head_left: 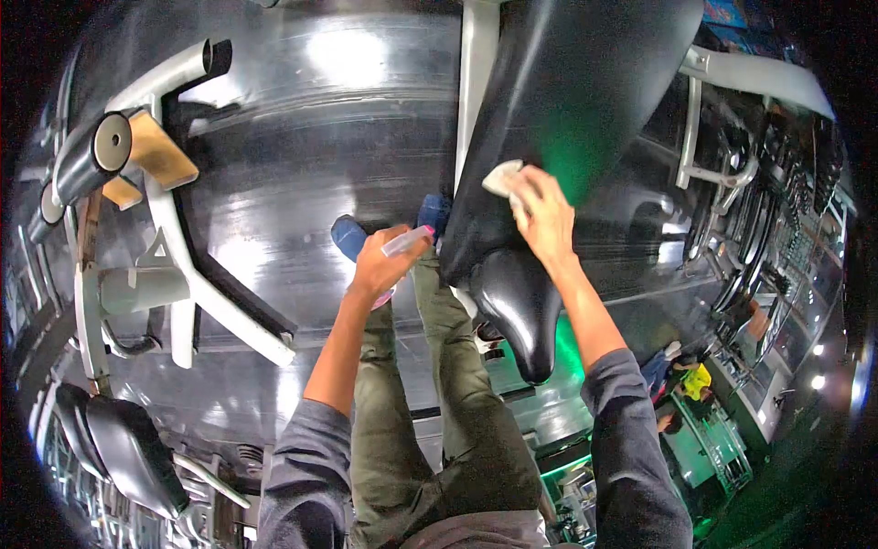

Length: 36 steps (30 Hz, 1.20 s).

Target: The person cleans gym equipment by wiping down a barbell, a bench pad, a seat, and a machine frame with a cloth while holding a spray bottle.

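My right hand [546,218] is closed on a pale, crumpled cloth [502,177], which rests against the long black padded backrest [572,101] of a gym bench. Below that pad is the bench's black seat [519,306], narrowing to a rounded tip. My left hand [377,265] is wrapped round a spray bottle with a clear top [405,242] and a pink nozzle; a bit of pink shows beneath the hand. Most of the bottle is hidden by my fingers. The bottle is held over my legs, left of the bench.
To the left stands a machine with a white frame [169,238] and black rollers [112,142]. A black pad [137,453] sits at lower left. Racks of equipment line the right side. A person in a yellow top [697,380] is farther off at lower right.
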### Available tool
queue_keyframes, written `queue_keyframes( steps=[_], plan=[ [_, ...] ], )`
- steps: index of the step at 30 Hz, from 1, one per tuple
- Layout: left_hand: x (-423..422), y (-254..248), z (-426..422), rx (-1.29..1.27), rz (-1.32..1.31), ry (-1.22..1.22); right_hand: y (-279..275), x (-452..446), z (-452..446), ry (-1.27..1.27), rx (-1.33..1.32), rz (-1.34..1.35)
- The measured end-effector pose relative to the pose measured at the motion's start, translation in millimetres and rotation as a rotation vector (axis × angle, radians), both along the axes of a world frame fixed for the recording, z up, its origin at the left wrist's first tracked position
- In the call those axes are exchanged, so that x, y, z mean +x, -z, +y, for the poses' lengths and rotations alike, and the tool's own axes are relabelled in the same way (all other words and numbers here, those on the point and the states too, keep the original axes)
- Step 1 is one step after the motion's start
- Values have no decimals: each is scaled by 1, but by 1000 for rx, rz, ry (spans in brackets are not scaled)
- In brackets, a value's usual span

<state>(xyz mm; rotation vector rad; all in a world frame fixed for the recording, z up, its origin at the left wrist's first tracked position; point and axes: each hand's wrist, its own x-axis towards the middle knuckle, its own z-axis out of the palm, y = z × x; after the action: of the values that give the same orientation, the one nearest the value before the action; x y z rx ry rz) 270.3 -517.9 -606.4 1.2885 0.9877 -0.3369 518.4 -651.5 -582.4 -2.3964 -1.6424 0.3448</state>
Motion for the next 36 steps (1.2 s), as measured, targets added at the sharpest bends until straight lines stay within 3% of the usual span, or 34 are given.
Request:
queue_keyframes(
  steps=[3,5,10,14,16,19,21,23,25,28,36],
  plan=[
    [12,-3,-6,25,15,54,11,-11,-39,-89,-263,114],
    [16,-1,-8,41,-19,88,16,-2,-57,-42,-189,136],
    [22,8,-13,-22,-84,17,-13,31,-28,360,87,17],
    [32,0,-12,-9,-139,32,-4,25,-22,321,189,120],
    [42,-5,-13,-17,10,38,7,12,-42,198,30,120],
    [50,-6,-19,-7,-28,44,17,-1,-70,114,-213,155],
    [61,-7,-22,-21,-6,66,18,11,-80,153,-213,167],
    [68,-9,-27,-57,-83,-61,13,30,-76,178,-103,133],
    [76,-16,-29,-51,-50,-30,-2,46,-60,377,99,101],
    [92,-15,-40,-5,-50,-32,-22,56,-38,453,112,107],
    [130,-31,-63,154,65,-128,-11,29,-55,671,291,312]
  ],
)
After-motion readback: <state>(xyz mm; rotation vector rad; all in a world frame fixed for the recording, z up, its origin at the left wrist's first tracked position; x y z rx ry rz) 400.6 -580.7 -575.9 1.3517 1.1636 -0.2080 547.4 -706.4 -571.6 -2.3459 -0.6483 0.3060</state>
